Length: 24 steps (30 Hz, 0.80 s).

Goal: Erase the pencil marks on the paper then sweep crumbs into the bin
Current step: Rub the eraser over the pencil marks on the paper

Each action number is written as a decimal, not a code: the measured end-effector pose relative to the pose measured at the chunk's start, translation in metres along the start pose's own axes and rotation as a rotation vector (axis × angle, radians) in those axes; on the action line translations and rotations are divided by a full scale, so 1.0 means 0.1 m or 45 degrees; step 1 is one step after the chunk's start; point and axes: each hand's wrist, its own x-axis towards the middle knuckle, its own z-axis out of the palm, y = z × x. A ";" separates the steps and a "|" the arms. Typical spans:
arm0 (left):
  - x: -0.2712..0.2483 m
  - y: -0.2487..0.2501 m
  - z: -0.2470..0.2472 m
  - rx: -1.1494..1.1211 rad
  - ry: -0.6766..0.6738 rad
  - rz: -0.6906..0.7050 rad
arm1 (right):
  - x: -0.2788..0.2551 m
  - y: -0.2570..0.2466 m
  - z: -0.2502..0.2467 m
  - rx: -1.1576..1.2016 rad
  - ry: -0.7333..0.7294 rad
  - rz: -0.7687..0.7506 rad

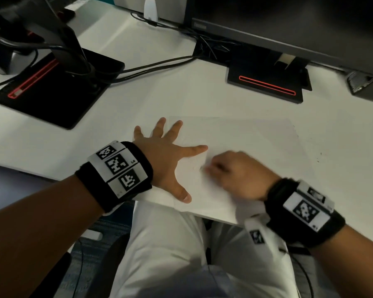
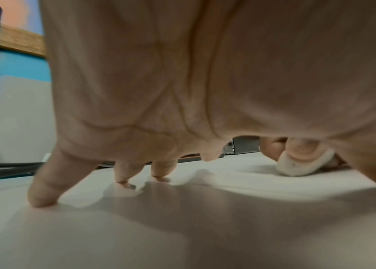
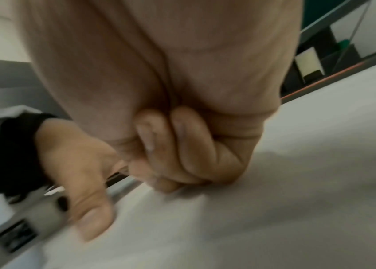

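A white sheet of paper (image 1: pixel 241 143) lies on the white desk near its front edge. My left hand (image 1: pixel 170 155) lies flat with spread fingers on the sheet's left part, pressing it down. My right hand (image 1: pixel 230 171), blurred by motion, sits curled on the paper just right of the left index finger. In the left wrist view a rounded white eraser (image 2: pixel 302 167) shows pinched under the right hand's fingertips, touching the paper. The right wrist view shows the curled right hand (image 3: pixel 177 152) on the sheet and my left thumb (image 3: pixel 95 222) beside it. Pencil marks are too faint to make out.
A black monitor stand (image 1: pixel 265 82) with a red slot stands behind the paper, another black stand (image 1: pixel 47 87) with cables at the back left. Small dark specks (image 1: pixel 319 155) lie on the desk right of the sheet. My lap in white trousers is below the desk edge.
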 end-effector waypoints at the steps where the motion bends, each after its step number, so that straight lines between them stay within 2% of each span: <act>1: -0.01 0.00 0.00 -0.002 -0.002 -0.003 | 0.04 0.04 -0.07 -0.007 0.045 0.052; 3: -0.01 0.00 -0.01 0.003 -0.001 -0.005 | 0.05 0.01 -0.06 0.001 0.064 0.032; 6: 0.01 0.01 0.01 0.011 0.031 -0.010 | -0.01 -0.11 0.07 0.026 -0.066 -0.037; 10: 0.02 -0.01 0.02 0.019 0.034 -0.033 | 0.10 0.04 -0.12 0.046 0.051 0.098; 14: 0.03 -0.01 0.03 0.023 0.030 -0.034 | 0.05 -0.11 0.05 0.029 -0.098 -0.022; 18: 0.02 -0.01 0.03 0.008 0.024 -0.039 | 0.14 0.00 -0.10 0.045 0.042 0.088; 21: 0.02 -0.01 0.02 -0.006 0.018 -0.036 | 0.08 -0.12 0.03 0.007 -0.058 -0.031; 22: 0.03 -0.01 0.02 -0.012 0.018 -0.036 | 0.06 -0.15 0.05 0.008 -0.099 -0.037; 24: 0.03 -0.02 0.03 -0.017 0.013 -0.037 | 0.11 -0.08 -0.03 0.015 -0.060 0.026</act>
